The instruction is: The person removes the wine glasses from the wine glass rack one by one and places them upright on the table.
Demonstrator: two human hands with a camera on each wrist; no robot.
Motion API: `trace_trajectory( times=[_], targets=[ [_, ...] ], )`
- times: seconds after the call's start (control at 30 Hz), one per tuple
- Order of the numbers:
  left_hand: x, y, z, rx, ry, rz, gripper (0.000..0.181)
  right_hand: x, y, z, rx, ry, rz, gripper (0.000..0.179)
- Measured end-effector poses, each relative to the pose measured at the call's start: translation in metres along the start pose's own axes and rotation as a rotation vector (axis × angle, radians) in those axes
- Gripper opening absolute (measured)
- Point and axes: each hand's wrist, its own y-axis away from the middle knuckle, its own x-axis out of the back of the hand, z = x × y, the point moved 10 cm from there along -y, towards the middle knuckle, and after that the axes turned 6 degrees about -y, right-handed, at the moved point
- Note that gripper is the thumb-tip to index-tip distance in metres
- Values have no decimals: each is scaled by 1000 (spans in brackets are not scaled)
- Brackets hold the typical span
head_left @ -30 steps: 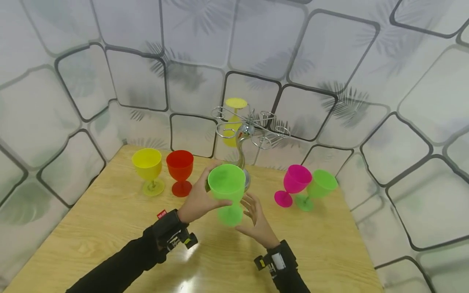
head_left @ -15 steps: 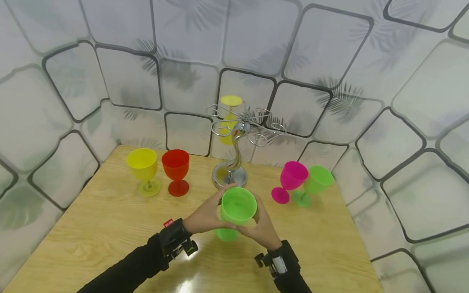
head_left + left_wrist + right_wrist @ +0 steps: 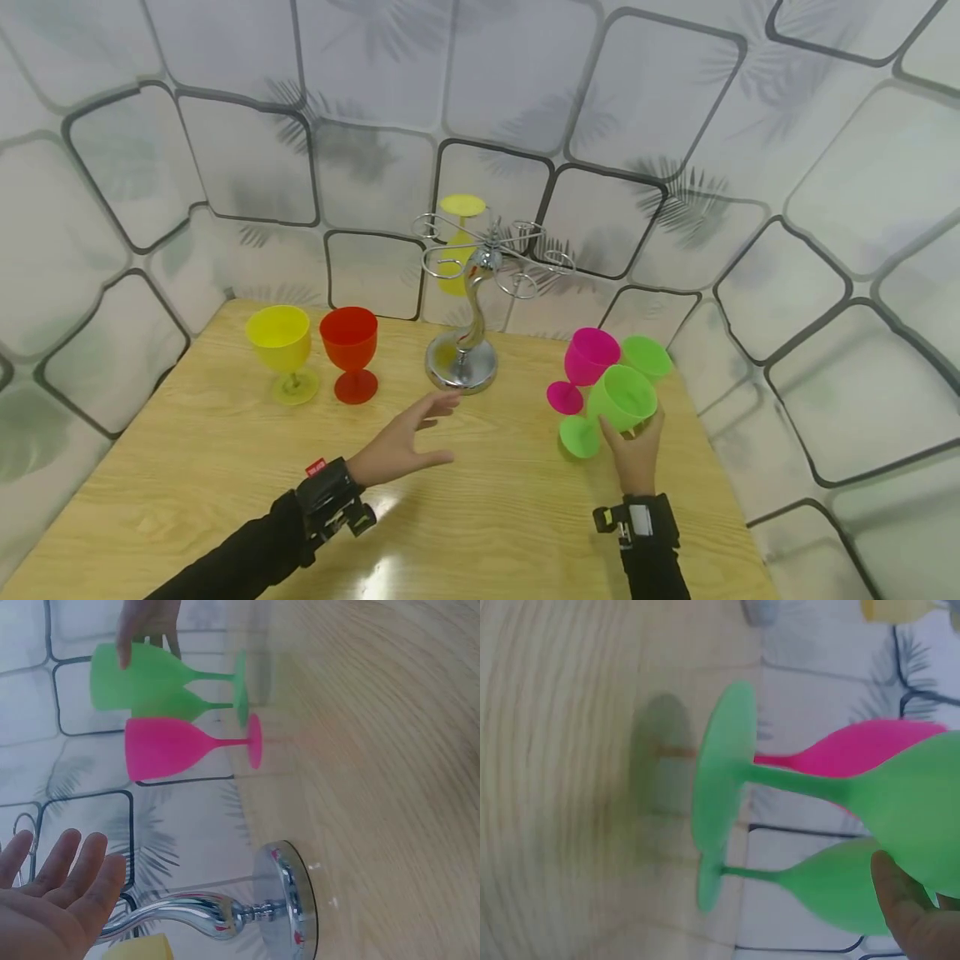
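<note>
My right hand (image 3: 637,454) grips a green plastic goblet (image 3: 622,398) by its bowl, at the right of the table. In the right wrist view the foot of this goblet (image 3: 724,765) hangs just above the wood, its shadow apart from it. Close behind stand a pink goblet (image 3: 591,357) and a second green goblet (image 3: 647,357), partly hidden. My left hand (image 3: 397,442) hovers over the table with fingers spread, holding nothing. Beyond it rises a chrome goblet stand (image 3: 476,312) with looped arms; a yellow goblet (image 3: 462,205) hangs upside down from one loop.
At the left of the wooden table (image 3: 187,467), a yellow goblet (image 3: 280,340) and a red goblet (image 3: 349,340) stand upright. Patterned wall covering (image 3: 375,183) closes in the back and both sides.
Both hands were at the held green goblet in the middle. The left hand has let go and drawn back left; the right hand has carried the goblet right, beside the pink one.
</note>
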Motion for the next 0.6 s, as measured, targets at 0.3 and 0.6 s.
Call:
trace_trajectory(
  times=[0.3,0.6],
  targets=[
    [1,5,0,-4,-3,-3,71,14,-18,29,-45,4,25,95],
    [15,5,9,-9,-110,23,66,18,-5,26,-35,-24,84,97]
  ],
)
